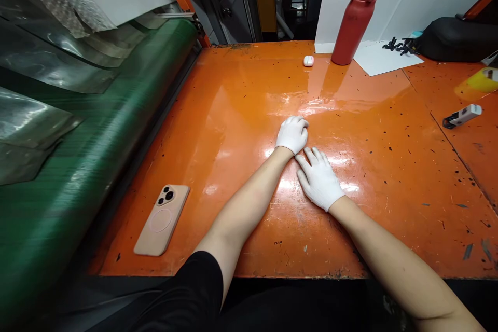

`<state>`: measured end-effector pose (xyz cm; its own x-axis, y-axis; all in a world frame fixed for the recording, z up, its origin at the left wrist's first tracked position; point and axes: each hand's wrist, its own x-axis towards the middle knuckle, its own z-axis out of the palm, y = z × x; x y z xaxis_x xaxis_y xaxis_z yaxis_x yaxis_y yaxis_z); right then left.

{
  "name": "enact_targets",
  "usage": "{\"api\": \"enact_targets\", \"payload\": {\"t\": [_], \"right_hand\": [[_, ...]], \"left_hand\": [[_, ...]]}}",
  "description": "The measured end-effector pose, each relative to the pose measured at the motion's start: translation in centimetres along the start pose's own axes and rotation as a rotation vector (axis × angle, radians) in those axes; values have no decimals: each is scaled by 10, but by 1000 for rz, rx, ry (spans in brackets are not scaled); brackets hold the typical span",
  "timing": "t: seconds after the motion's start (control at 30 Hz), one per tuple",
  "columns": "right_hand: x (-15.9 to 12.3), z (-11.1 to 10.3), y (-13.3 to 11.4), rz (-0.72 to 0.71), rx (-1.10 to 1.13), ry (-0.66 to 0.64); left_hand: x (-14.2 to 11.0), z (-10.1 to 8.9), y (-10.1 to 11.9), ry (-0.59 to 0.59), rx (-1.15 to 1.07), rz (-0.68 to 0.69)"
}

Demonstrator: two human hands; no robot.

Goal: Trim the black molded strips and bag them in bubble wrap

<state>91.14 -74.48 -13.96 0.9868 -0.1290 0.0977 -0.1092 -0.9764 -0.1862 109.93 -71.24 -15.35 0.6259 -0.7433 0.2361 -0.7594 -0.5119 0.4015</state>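
Gloved hands flat on glossy orange desk, nothing visible in R

Desk point(233, 93) is under both hands, spreading from the front edge at the wearer's body to the back. Judging by looks: hard, stiff, prob. too heavy to shift by hand; the shine suggests slick under cloth gloves. Best hold, I'd say, is the front edge, tho it looks chipped.

L hand point(291, 135): palm down, fingers close tog. and bent at the tips; can't tell if anything's beneath. R hand point(319, 179): palm down, fingers loosely spread, no grip on anything visible, tips just beside the L wrist.

Further out: pink-beige phone point(161, 220), face down, L of the L forearm, nr the front edge. Small white rounded item point(308, 61) and red bottle point(356, 21) at the back; the bottle's tall, so prob. tips if bumped. White paper point(383, 59) beside it, w/ black bits point(400, 45) and a black case point(453, 36). R side: white-and-black tool point(462, 115), yellow roll point(480, 83).

Edges: green roller point(136, 93) runs along the L side past a dark gap; keep sleeves off. A seam cuts the R side. Most room: btwn L forearm and roller, beyond the phone.
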Motion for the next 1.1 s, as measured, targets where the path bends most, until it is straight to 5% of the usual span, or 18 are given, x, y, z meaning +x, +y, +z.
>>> {"api": "enact_targets", "payload": {"t": [1.1], "right_hand": [[0,3,1,-11,10,18]], "left_hand": [[-1,-2,3,-21,8,-14]]}}
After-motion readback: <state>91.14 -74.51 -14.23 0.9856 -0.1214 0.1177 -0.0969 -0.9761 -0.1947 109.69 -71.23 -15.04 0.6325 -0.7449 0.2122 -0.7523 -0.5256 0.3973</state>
